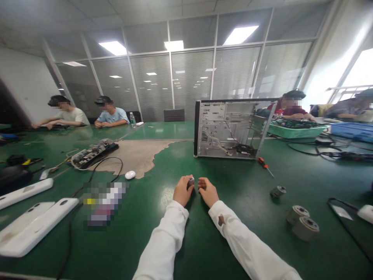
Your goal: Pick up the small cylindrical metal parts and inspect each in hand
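On the green tabletop [163, 217], my left hand [183, 191] is closed around a small grey metal cylinder [191, 181] that looks like a small motor. Its upper end shows between thumb and fingers; the rest is hidden. Just to the right, my right hand [208, 192] faces it with bent fingers, thumb apart and nothing seen in it. A similar small motor [278, 191] lies farther right. Two larger grey metal cylinders [305, 228] stand side by side near the right, each with a dark centre on top.
An open computer case [227, 128] stands ahead, a screwdriver [265, 165] beside it. White plastic covers [37, 229], a cable [70, 233] and a circuit assembly [96, 153] lie left. Green [297, 131] and blue baskets [352, 132] stand far right. Several people sit around the table.
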### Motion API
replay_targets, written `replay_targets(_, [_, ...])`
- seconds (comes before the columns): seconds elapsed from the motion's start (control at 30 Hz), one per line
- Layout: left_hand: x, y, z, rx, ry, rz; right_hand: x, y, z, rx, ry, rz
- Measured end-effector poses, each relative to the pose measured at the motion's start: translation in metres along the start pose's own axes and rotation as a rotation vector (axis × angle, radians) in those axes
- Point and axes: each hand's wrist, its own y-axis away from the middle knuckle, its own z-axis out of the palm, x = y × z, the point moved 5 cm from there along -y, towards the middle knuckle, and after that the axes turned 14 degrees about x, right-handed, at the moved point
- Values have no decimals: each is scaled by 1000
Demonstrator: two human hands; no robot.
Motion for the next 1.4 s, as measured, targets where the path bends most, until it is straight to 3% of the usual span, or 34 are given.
replay_targets(0.4, [0, 5, -2, -26, 110, -13, -16, 18, 4, -175, 60, -127])
replay_targets(0.77, [-1, 4, -4, 16, 125, -96, -20, 19, 3, -183, 64, -145])
replay_targets(0.9, [-11, 4, -4, 51, 238, -256, -23, 21, 1, -182, 42, -159])
replay_targets(1.13, [-31, 6, 3, 130, 618, -675, -27, 22, -1, -162, -11, -172])
replay_targets(1.27, [-26, 10, 5, 161, 845, -924, -33, 23, -3, -143, -93, -145])
replay_targets(1.4, [-12, 16, 9, 115, 1026, -1068, -35, 21, -4, -145, -232, -39])
